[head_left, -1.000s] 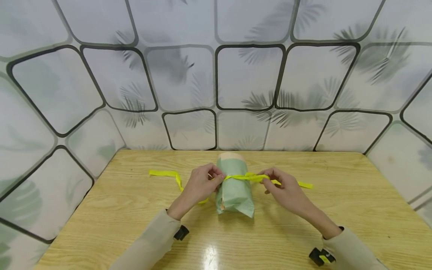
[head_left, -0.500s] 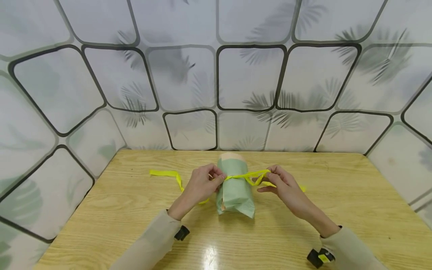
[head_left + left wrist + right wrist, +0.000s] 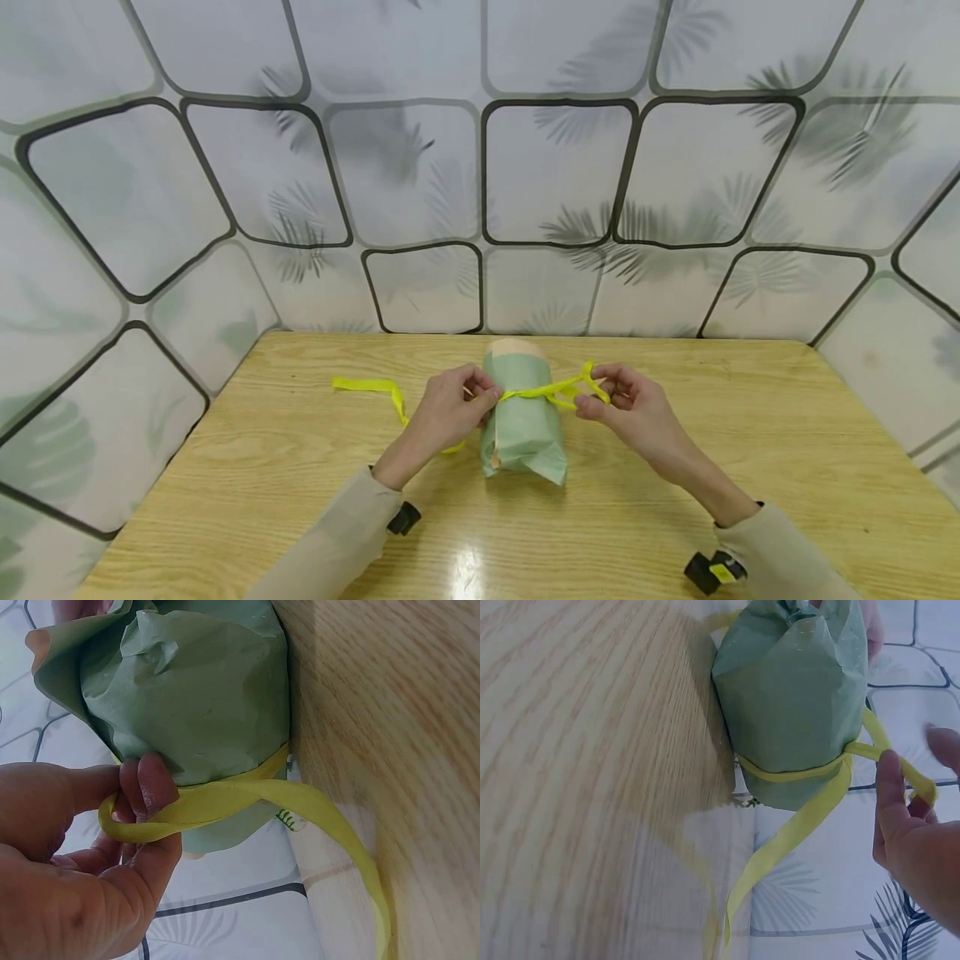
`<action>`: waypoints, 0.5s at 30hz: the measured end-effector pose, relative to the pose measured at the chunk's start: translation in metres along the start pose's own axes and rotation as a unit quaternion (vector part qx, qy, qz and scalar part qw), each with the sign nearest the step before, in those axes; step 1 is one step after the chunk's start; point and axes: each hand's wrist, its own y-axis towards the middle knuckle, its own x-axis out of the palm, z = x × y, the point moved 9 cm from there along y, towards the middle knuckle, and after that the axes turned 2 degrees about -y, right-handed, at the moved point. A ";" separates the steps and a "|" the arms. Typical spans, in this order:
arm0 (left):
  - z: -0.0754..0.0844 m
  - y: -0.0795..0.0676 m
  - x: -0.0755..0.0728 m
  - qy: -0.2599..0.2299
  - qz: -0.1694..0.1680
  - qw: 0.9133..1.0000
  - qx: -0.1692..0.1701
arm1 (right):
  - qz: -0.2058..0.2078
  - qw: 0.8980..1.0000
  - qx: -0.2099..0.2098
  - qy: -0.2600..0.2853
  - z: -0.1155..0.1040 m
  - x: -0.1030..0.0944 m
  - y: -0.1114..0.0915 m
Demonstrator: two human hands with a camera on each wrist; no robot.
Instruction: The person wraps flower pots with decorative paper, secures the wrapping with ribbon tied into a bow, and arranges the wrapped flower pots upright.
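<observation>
A roughly cylindrical bundle in green wrapping paper (image 3: 527,429) lies on the table, its near end gathered into folds. Around it runs a yellow ribbon (image 3: 531,392). My left hand (image 3: 450,406) is at the bundle's left side and pinches a loop of ribbon (image 3: 217,804); a tail hangs from it. To the right, my right hand (image 3: 641,414) has curled fingers in a ribbon loop (image 3: 924,787), thumb and forefinger spread apart. Another ribbon tail (image 3: 780,844) trails from the knot in the right wrist view. What lies inside the paper is hidden.
The wooden table (image 3: 285,467) reaches back to a patterned cloth wall (image 3: 420,287). A loose ribbon end (image 3: 363,384) lies on the wood left of the bundle. Each wrist wears a small black device, such as the right camera (image 3: 708,573).
My right hand has shifted its fingers along the ribbon, which now bends up into a small loop between thumb and forefinger. My left hand and the bundle have hardly moved.
</observation>
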 end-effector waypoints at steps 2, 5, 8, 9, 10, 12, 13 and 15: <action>0.000 0.000 0.000 0.001 0.001 1.000 0.001 | 0.010 0.999 0.010 -0.034 0.001 -0.002 0.000; 0.000 0.000 0.000 0.002 0.001 1.000 0.001 | 0.022 0.998 0.015 -0.065 0.003 -0.005 0.000; 0.000 0.000 0.000 0.001 0.000 1.000 0.002 | 0.029 0.995 0.011 -0.092 0.004 -0.006 0.000; -0.001 0.000 0.000 0.000 -0.001 1.000 0.001 | 0.033 0.994 0.006 -0.102 0.004 -0.007 0.000; -0.001 0.000 0.000 0.000 -0.001 1.000 0.001 | 0.033 0.993 0.002 -0.111 0.004 -0.007 0.000; -0.001 0.000 0.000 0.001 0.000 1.000 0.000 | 0.029 0.991 -0.008 -0.127 0.003 -0.007 -0.001; -0.001 0.000 0.000 0.001 0.000 1.000 -0.001 | 0.026 0.991 -0.013 -0.134 0.003 -0.007 -0.001; -0.001 0.000 0.000 0.002 0.001 1.000 -0.002 | 0.016 0.988 -0.020 -0.153 0.001 -0.006 -0.001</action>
